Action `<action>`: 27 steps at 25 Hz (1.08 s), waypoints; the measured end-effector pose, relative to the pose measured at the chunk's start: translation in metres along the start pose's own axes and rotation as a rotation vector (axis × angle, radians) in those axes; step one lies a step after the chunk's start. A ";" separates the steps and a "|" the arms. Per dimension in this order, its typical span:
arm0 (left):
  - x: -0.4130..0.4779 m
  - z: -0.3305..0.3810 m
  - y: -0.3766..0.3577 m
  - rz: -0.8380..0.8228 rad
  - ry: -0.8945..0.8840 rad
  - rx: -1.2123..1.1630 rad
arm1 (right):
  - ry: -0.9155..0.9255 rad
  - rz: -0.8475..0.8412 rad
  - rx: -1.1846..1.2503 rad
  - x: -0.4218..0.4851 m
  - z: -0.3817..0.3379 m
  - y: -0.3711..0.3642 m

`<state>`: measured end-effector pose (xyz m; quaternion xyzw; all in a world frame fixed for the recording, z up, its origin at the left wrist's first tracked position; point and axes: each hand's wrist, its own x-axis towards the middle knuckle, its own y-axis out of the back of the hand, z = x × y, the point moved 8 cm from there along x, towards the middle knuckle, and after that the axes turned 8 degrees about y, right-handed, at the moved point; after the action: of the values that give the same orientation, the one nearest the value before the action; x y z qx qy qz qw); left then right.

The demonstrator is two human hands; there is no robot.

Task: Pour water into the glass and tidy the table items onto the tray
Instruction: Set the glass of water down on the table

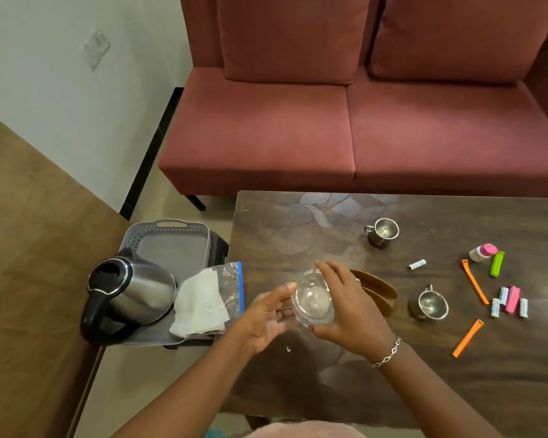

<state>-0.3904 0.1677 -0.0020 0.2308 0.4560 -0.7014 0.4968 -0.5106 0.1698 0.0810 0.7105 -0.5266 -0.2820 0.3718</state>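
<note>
Gripping glass (314, 300) with right hand (351, 311); open left hand (266, 324) just beside it, nearer kettle (136, 292), which stands farther left on tray (168, 223).

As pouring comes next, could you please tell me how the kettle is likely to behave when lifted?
The kettle looks rigid steel, so it should not flex. Its weight probably depends on water inside, which the shut lid hides. Its polished body seems slippery; the black handle likely gives the safer grip.
</note>
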 end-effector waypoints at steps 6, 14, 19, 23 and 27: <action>0.047 0.015 -0.027 0.049 -0.019 0.074 | 0.012 0.017 0.073 0.027 0.064 0.007; 0.090 0.036 -0.038 0.338 -0.076 0.178 | -0.080 -0.006 0.027 0.084 0.167 -0.016; 0.114 0.034 -0.054 0.338 -0.056 0.232 | -0.169 -0.023 0.035 0.119 0.220 -0.034; 0.126 0.030 -0.054 0.356 -0.041 0.267 | -0.222 -0.030 0.029 0.135 0.248 -0.046; 0.131 0.027 -0.052 0.355 -0.037 0.288 | -0.239 -0.072 0.005 0.143 0.263 -0.057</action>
<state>-0.4868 0.0854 -0.0693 0.3632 0.2942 -0.6651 0.5823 -0.6474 -0.0181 -0.1161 0.6914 -0.5419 -0.3766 0.2942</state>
